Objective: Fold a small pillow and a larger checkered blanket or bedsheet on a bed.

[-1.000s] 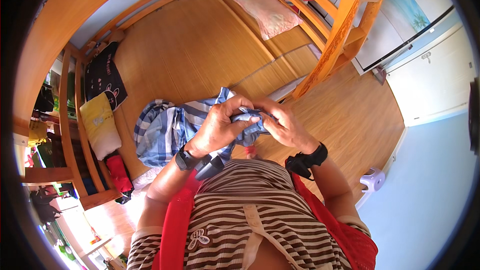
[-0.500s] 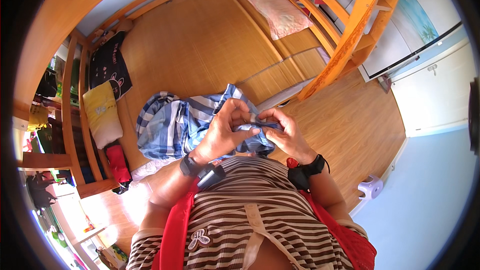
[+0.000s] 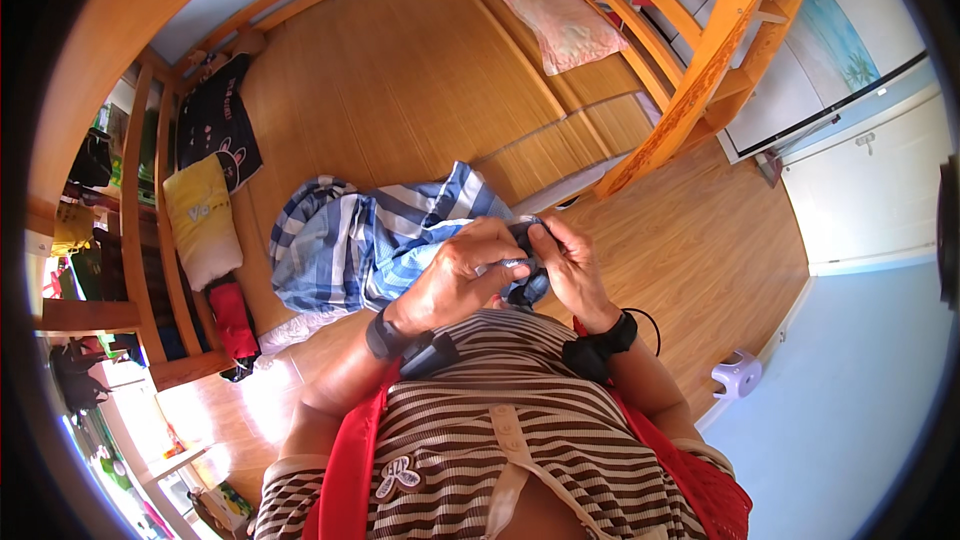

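A blue, white and navy plaid cloth (image 3: 385, 235) lies bunched at the near edge of the bed, and its right end runs up into my hands. I cannot tell what kind of item it is. My left hand (image 3: 468, 265) pinches a gathered fold of it between thumb and fingers. Just to the right, my right hand (image 3: 567, 270) grips the same bunched end, thumb and forefinger together. The fingertips of both hands nearly meet, and the part between them is mostly hidden. Below them, a darker piece of the cloth hangs in front of my striped shirt.
The wooden bed (image 3: 380, 80) has a pink pillow (image 3: 555, 20) at its far right. At the left lie a dark cloth with a rabbit print (image 3: 222, 125) and a yellow-and-white pillow (image 3: 203, 225). A ladder (image 3: 700, 80) stands right; a purple stool (image 3: 738, 375) sits by the wall.
My left hand has turned over, its back now more in view, and moved slightly lower. My right hand's fingers have curled closer around the cloth's bunched end. Both hands keep hold.
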The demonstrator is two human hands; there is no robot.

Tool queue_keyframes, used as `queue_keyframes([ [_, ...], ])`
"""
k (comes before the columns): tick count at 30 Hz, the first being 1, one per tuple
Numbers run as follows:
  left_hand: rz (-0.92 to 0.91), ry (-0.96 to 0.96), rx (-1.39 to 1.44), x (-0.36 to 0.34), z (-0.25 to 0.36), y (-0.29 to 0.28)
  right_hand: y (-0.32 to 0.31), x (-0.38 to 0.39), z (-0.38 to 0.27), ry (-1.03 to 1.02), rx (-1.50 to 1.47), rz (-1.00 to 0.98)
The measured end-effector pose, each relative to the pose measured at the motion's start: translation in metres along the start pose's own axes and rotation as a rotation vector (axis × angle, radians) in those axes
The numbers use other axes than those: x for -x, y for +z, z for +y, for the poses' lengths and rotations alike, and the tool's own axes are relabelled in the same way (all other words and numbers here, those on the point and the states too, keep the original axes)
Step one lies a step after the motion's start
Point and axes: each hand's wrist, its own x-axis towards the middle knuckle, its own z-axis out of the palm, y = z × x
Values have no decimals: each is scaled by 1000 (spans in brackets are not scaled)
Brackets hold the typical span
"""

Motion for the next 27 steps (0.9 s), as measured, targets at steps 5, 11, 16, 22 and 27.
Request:
queue_keyframes([
  [5,-51,-409,406,-4,5,-1,0,0,0,-63,71,35],
  [11,-20,-465,334,-4,-12,1,17,6,-3,-153,342,180],
  [16,-106,-521,394,-5,-22,0,13,-7,2,-292,382,183],
  [22,32,-307,-16,1,-44,1,0,-13,1,-271,343,279],
  [27,134,-379,29,8,-52,-6,-7,-14,-5,-279,316,392],
])
